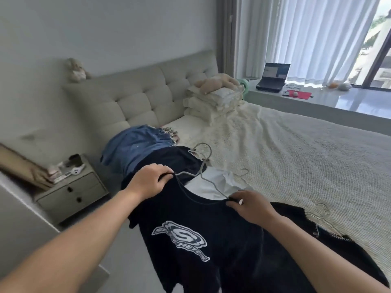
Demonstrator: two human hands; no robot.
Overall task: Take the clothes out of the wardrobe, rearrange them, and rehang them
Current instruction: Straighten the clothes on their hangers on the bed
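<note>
Landmark: bed (296,149), cream cover, padded headboard behind; all places given rel. to it.
Item in hand: dark T-shirt (203,246) w/ white printed logo, held up over the near edge of the bed, front facing the wearer of the camera, hem hanging down off the edge.
Left hand (151,182): fingers curled, pinching the T-shirt's left shoulder at the neckline.
Right hand (248,206): fingers curled, pinching the right shoulder/neck edge; also seems to catch one arm of the wire hanger (208,180).
Hanger posn: grey wire, lying just beyond the neckline toward the bed's middle, over a white garment (213,182); not yet inside the shirt, as far as can be told.
Other clothes: blue denim piece (131,146) at the headboard end; dark garment (175,159) between denim and T-shirt; black garment (349,250) on the near right part of the bed, w/ a second hanger (321,214) on it.
Step (judged): straightening the T-shirt prior to threading the hanger; task approx. mid-way, clothes out, rehanging pending.
Technique: keep both shoulders level, seams taut; feed one hanger arm through the neck, then the other, w/o stretching the collar; centre the hook at the neck.
Risk: wire may snag the knit; shirt may slip off a shoulder if held uneven.
Beside bed: small drawer unit (72,191), left of headboard.
</note>
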